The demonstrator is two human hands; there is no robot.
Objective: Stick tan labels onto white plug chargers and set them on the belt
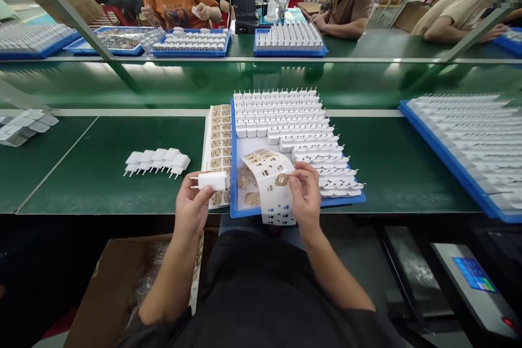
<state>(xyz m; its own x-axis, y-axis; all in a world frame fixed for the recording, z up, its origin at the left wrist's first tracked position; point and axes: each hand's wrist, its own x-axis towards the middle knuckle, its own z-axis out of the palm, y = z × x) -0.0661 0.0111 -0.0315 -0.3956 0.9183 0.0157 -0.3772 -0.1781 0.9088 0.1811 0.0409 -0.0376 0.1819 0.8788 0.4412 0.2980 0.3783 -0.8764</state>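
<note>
My left hand (191, 204) grips a white plug adapter (212, 181), its metal pins pointing left. My right hand (305, 193) pinches the edge of a tan sticker (281, 179) that lies against a curled white sticker sheet (272, 196). Many cut-out openings show in this sheet, which bends over the front edge of a blue tray (233, 196). Rows of white adapters (281, 111) stand in that tray with their pins up. Whether the sticker is fully off the sheet, I cannot tell.
A stack of sticker sheets (216, 147) lies beside the tray's left side. Several adapters (157, 161) sit farther left on the green bench (81, 174). Another filled tray (444, 157) is at right. Below the bench are a cardboard box (110, 283) and a screened device (473, 277). Co-workers sit opposite.
</note>
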